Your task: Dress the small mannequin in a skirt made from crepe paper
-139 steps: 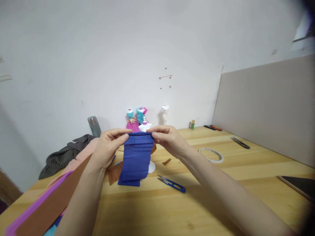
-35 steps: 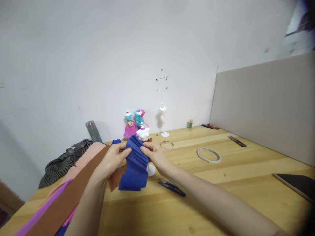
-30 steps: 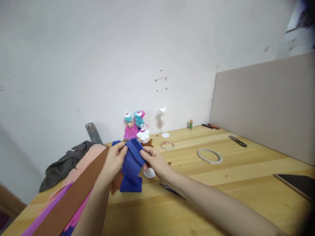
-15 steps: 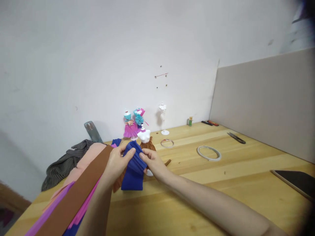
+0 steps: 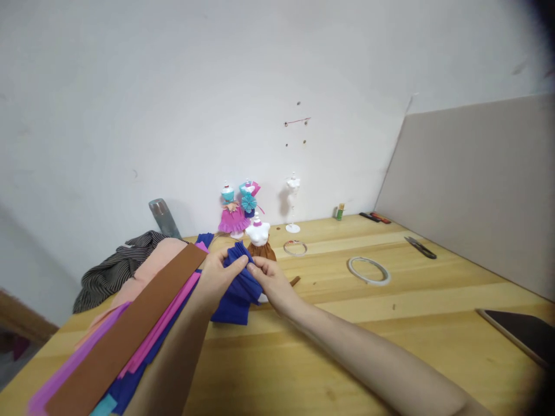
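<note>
Between my two hands is a strip of blue crepe paper (image 5: pixel 232 306), gathered into pleats along its upper part, its flat end hanging toward the table. My left hand (image 5: pixel 219 274) pinches the pleats from the left, thumb on top. From the right, my right hand (image 5: pixel 271 277) grips the same folds, and the two thumbs nearly meet. Just behind stands a small white mannequin (image 5: pixel 259 231) with a purple neck band and a brown gathered skirt (image 5: pixel 262 251); its lower part is hidden by my hands and the paper.
Left of my arm lie a brown paper strip (image 5: pixel 130 323), pink and blue strips, striped cloth (image 5: pixel 117 268) and a bottle (image 5: pixel 165 218). Two dressed mannequins (image 5: pixel 234 216) and a bare one (image 5: pixel 293 199) stand by the wall. Tape rolls (image 5: pixel 368 281), snips (image 5: pixel 420 247) and a dark flat object (image 5: pixel 520 332) lie rightward.
My hands have drawn closer together and bunched the blue paper's pleats more tightly. The camera view has shifted slightly, showing more of the strips at left.
</note>
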### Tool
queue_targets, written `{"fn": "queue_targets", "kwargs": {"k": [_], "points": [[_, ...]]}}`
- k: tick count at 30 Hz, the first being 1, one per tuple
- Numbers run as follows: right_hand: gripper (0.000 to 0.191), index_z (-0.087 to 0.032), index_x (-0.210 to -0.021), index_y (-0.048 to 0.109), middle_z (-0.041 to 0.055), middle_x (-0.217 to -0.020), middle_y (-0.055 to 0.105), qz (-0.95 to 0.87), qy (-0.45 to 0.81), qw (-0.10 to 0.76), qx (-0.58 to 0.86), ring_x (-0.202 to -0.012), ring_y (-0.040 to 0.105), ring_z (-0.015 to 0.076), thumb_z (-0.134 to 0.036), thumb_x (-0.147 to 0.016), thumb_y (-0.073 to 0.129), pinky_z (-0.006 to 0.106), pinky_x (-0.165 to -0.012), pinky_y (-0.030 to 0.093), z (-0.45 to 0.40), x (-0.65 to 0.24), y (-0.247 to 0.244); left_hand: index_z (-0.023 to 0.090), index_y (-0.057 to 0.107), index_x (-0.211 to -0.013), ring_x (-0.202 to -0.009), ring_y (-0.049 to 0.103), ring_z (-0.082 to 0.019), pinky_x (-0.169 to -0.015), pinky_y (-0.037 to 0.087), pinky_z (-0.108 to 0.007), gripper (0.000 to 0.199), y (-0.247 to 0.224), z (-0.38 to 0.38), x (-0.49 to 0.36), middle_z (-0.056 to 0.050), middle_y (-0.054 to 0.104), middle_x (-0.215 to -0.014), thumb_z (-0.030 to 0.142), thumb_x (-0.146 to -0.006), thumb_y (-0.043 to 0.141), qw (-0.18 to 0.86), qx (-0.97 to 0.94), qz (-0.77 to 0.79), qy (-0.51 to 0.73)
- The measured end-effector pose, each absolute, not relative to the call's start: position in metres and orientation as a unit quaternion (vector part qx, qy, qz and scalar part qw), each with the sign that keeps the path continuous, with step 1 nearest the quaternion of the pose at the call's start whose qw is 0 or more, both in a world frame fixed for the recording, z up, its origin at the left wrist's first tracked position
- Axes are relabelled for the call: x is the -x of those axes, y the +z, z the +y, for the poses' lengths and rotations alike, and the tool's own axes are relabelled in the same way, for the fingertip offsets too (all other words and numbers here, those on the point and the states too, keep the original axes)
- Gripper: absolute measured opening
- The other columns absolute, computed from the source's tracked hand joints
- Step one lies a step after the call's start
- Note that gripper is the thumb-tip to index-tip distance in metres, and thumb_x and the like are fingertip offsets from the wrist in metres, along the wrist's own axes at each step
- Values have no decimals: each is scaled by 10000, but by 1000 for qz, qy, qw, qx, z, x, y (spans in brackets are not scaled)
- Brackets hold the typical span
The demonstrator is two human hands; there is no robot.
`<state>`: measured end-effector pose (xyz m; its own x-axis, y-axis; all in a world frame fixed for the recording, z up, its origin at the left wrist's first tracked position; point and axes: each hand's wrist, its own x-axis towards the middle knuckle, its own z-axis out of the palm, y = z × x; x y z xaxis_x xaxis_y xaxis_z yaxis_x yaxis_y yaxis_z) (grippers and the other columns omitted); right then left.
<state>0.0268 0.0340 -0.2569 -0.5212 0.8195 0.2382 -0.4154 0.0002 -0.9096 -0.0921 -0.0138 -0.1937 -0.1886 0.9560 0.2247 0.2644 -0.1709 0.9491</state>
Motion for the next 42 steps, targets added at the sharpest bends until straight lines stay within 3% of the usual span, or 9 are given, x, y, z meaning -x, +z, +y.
{"fn": "queue_targets", "kwargs": {"k": [8,13,18,22,27,29,34,38,42], "points": [[421,-173,-734,581,-54,-535,511,-559,677,443,181,-478,445,93,-584,-720,672,214,-467,366,34,-31,-257,143,617,-751,-611,588,-169,-594,484,-283,309,-186,-20,95,-19,643,-671,448,-710,640,351,-540,578,502],[440,-166,-701,572,-48,-571,510,-561,677,440,180,-499,435,86,-589,-696,693,211,-473,366,30,-30,-255,152,593,-675,-656,586,-171,-628,464,-271,292,-188,-19,93,-19,635,-671,440,-681,641,300,-573,579,496],[435,-172,-735,575,-56,-515,506,-570,675,436,171,-440,435,87,-599,-732,658,206,-424,356,29,-31,-255,143,672,-876,-781,632,-206,-703,483,-289,332,-185,-20,97,-59,704,-849,431,-723,611,257,-574,580,519],[412,-174,-731,563,-74,-492,460,-564,675,443,175,-378,378,62,-578,-759,639,191,-372,300,27,-33,-251,152,689,-991,-841,642,-212,-751,471,-286,400,-180,-26,113,-71,722,-943,472,-777,578,136,-565,633,511],[394,-171,-707,547,-77,-490,456,-579,652,449,195,-379,386,57,-551,-770,633,187,-383,305,24,-37,-243,168,602,-591,-578,528,-153,-536,360,-245,454,-173,-35,130,-2,583,-561,529,-836,478,71,-621,697,351],[391,-173,-701,536,-77,-489,459,-583,647,449,196,-381,394,58,-546,-774,627,188,-387,312,24,-37,-242,175,530,-515,-511,476,-135,-491,325,-244,509,-172,-36,131,9,516,-489,547,-850,438,86,-633,697,326],[376,-179,-693,525,-77,-473,461,-591,636,453,203,-377,403,65,-532,-792,605,193,-387,323,25,-37,-243,163,613,-566,-473,573,-160,-470,413,-242,590,-177,-32,122,-42,619,-498,642,-832,394,257,-611,677,318],[370,-178,-701,540,-75,-472,464,-601,626,450,212,-365,397,66,-532,-785,603,197,-373,322,28,-37,-243,158,601,-510,-401,544,-140,-434,418,-235,542,-182,-26,111,-51,593,-441,643,-741,533,353,-577,652,343],[359,-183,-681,529,-79,-466,452,-609,618,446,220,-355,387,62,-519,-782,603,191,-361,309,30,-37,-242,160,578,-484,-378,497,-111,-409,376,-212,446,-180,-26,115,-18,562,-418,539,-711,638,353,-578,643,358]]}}
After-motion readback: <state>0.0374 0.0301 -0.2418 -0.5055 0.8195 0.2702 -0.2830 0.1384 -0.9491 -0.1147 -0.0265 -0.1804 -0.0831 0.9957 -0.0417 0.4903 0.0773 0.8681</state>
